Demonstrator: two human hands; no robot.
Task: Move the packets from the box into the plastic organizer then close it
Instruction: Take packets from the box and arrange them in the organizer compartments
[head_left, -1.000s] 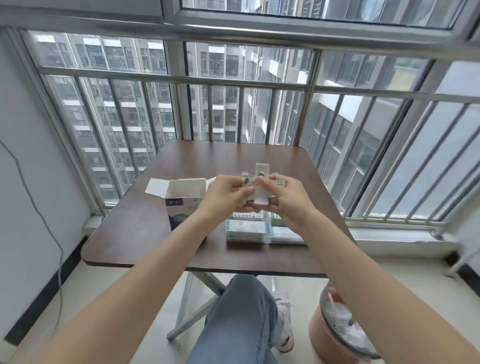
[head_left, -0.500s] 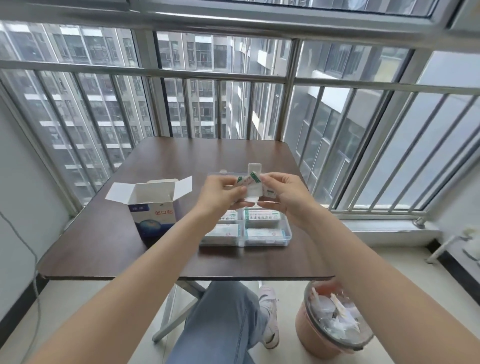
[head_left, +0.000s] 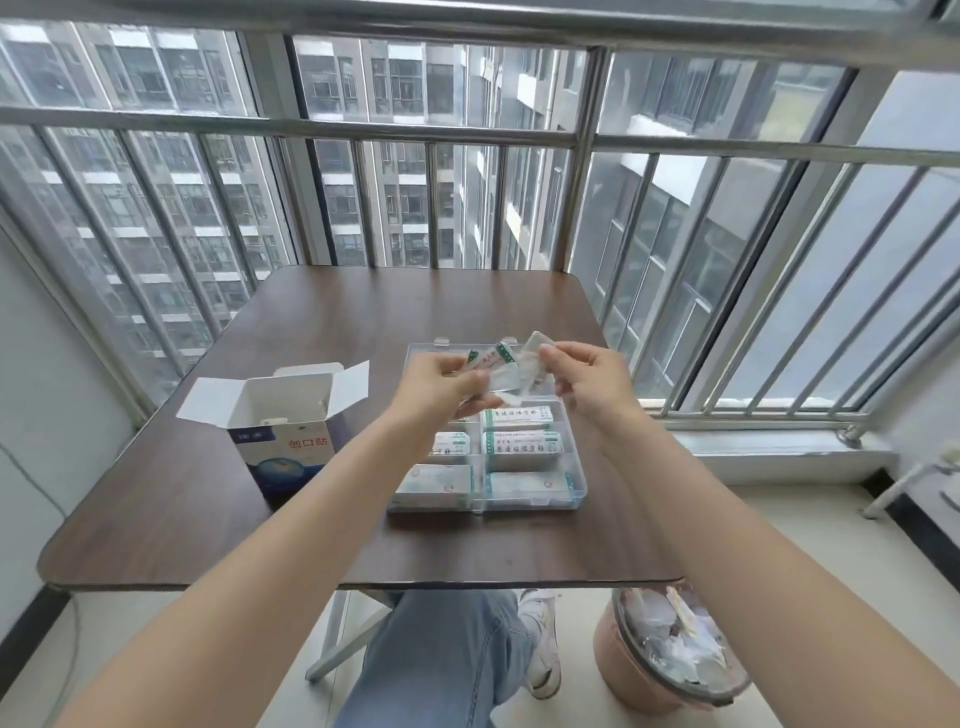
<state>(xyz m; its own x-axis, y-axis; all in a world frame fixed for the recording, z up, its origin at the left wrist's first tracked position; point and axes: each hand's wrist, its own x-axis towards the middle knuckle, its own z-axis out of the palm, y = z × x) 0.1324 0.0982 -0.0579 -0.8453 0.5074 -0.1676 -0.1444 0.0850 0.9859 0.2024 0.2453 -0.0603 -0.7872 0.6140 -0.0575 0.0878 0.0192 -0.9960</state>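
Observation:
A white and blue cardboard box (head_left: 283, 441) stands open on the brown table (head_left: 332, 332), left of the clear plastic organizer (head_left: 530, 496). The organizer lies open, its lid flat behind it, and white packets with green edges fill its near compartments. My left hand (head_left: 441, 382) pinches a small bunch of packets (head_left: 496, 366) above the organizer's far part. My right hand (head_left: 584, 371) grips the right end of the same bunch, one packet sticking up between thumb and fingers.
A window with metal bars runs behind and to the right of the table. A pink bin (head_left: 670, 654) full of paper scraps stands on the floor at the right. My leg in jeans (head_left: 441, 660) is under the table's near edge.
The camera has tilted down and shifted, so box and organizer show more fully. My hands have drawn slightly apart, fanning the packets out above the organizer.

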